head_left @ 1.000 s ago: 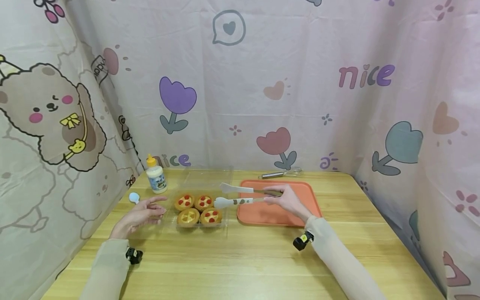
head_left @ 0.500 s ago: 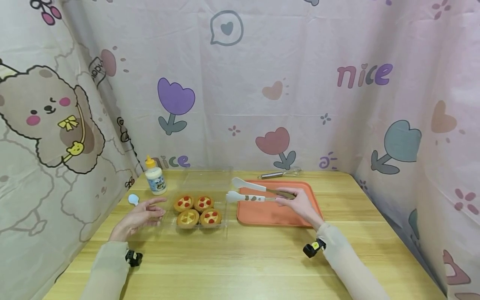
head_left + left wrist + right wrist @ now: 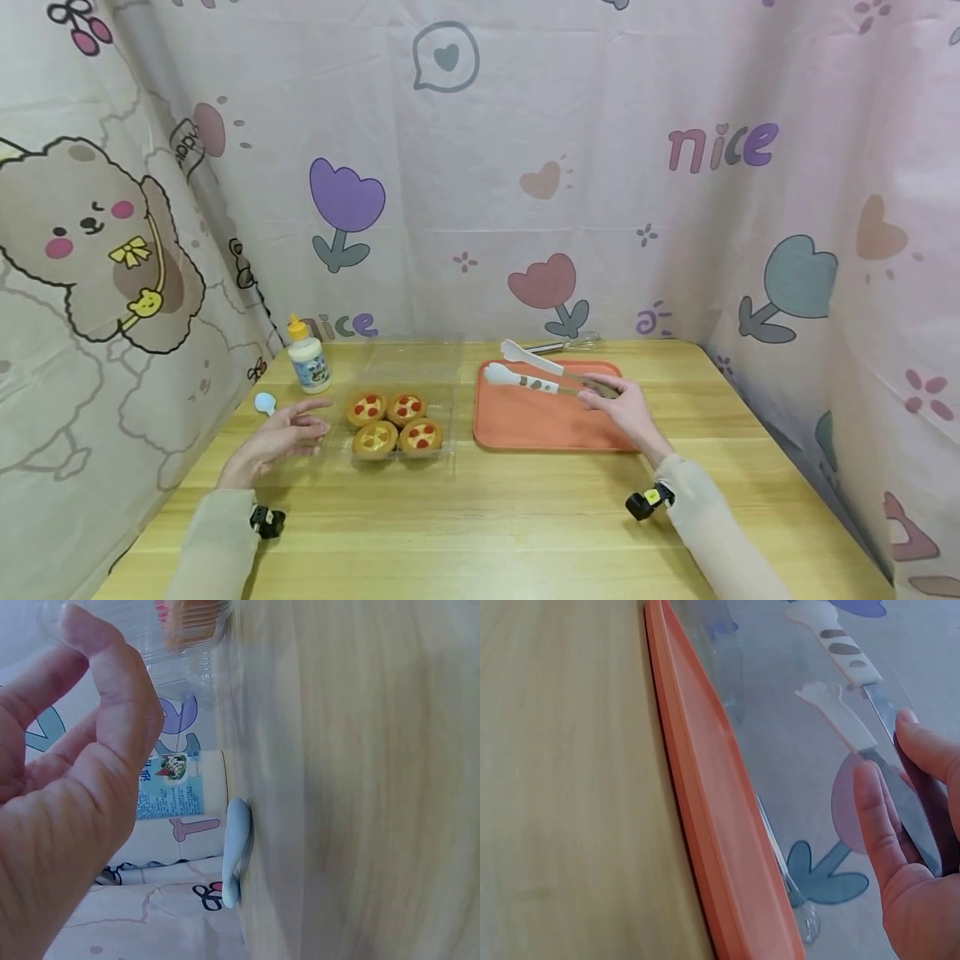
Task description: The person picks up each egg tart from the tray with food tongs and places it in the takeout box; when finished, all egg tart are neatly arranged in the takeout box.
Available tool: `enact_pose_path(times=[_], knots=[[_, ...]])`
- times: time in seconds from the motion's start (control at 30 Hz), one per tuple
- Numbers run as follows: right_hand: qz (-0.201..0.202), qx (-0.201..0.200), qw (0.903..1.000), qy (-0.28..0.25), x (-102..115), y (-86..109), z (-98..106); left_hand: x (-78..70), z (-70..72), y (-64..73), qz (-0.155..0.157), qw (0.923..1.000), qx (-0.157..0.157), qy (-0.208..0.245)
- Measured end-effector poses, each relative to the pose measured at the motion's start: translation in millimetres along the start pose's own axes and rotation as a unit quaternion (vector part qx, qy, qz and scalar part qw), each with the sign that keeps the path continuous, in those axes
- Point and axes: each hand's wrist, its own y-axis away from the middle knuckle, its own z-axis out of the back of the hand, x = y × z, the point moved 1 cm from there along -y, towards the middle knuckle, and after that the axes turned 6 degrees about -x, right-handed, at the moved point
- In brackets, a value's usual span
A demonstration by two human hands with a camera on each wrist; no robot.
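My right hand (image 3: 618, 408) holds a pair of tongs (image 3: 536, 383) above the orange tray (image 3: 517, 429). Their white, paw-shaped tips are spread apart with nothing between them. In the right wrist view, thumb and fingers lie on the metal arms of the tongs (image 3: 840, 652). Several egg tarts (image 3: 375, 439) sit in a clear plastic container (image 3: 447, 446) left of the tray; most have red toppings, one has yellow pieces. Beside the container's left edge is my left hand (image 3: 277, 437), fingers loosely bent. In the left wrist view a fingertip overlaps the clear plastic; contact is unclear.
A white bottle with a yellow cap (image 3: 309, 362) stands behind the left hand, near a small light-blue spoon-like piece (image 3: 264, 403). At the table's back edge lies a whisk (image 3: 577, 343), behind the tray. A patterned curtain (image 3: 450, 167) surrounds the wooden table (image 3: 450, 533).
My right hand has moved right with the tongs, from beside the tarts to above the tray, and the tong tips have risen. The left hand stays nearly in place.
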Motion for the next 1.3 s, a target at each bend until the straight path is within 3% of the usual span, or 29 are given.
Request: enact_pose_path(times=[0.37, 0.9, 1.3], knots=[[-0.040, -0.088, 0.9951, -0.020, -12, 5.5, 33, 1.1, 0.9, 0.2, 0.002, 1.0000, 0.001, 0.004], [-0.043, -0.125, 0.9910, 0.020, -18, 15.3, 61, 2.4, 0.8, -0.2, 0.000, 1.0000, 0.002, 0.004], [-0.018, -0.152, 0.9856, -0.071, -28, 22.3, 81, -1.6, -1.3, 1.9, -0.005, 0.9999, 0.010, 0.013]])
